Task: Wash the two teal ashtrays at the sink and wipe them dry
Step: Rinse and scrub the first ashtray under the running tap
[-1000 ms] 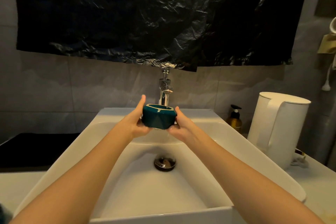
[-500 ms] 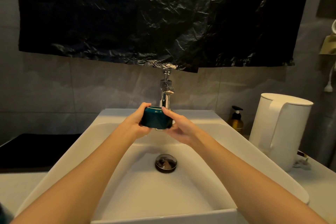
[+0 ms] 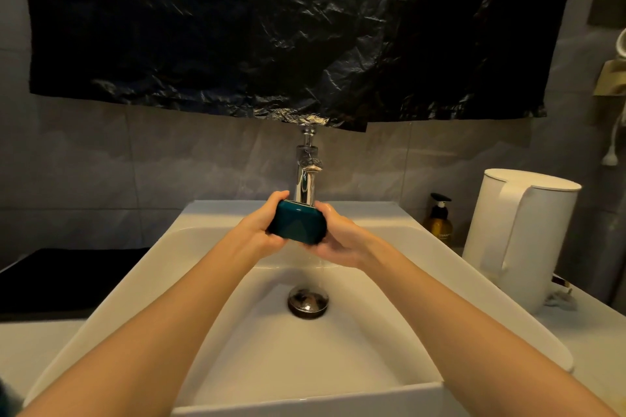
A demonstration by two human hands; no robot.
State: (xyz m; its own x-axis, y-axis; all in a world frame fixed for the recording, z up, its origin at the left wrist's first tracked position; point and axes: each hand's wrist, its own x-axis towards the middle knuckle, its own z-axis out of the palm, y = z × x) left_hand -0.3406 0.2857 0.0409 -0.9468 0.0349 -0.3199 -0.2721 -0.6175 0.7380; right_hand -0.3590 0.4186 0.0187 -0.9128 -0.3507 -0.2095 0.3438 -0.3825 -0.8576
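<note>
Left hand [image 3: 259,235]: fingers curled round the left end of the teal ashtray [image 3: 298,225], thumb up at its top edge. Right hand [image 3: 340,242]: cupped against the right end and underside, fingers wrapped behind where I can't see them. Both hands grip it, neither free.

Ashtray held in the air over the back of the sink [image 3: 206,213], right at the foot of the chrome tap [image 3: 305,179]. It's tipped so one dark faceted side faces me. The bowl is turned away, so I can't say how clean the inside is.

A thin stream of water [image 3: 320,269] drops from under my right hand toward the drain [image 3: 308,302]. Basin floor around the drain looks wet.

Only one ashtray in view. Can't see the second one anywhere, and no cloth or towel that I can pick out.

Further out: amber pump bottle [image 3: 438,220] on the counter to the right of the basin, white kettle [image 3: 521,234] just beyond it. Dark flat surface [image 3: 61,278] on the left. Crinkled black plastic sheet [image 3: 271,27] hung on the wall above the tap.

Reading: I'm in the rinse of one ashtray, so likely early to middle of the job, with drying and the other piece yet to do.

Next move, as I judge it: turn the piece in the stream so water reaches the bowl and every face, rubbing with the fingers. It looks wet and glossy, so I'd shift one hand at a time and stay low over the basin in case it slips.
</note>
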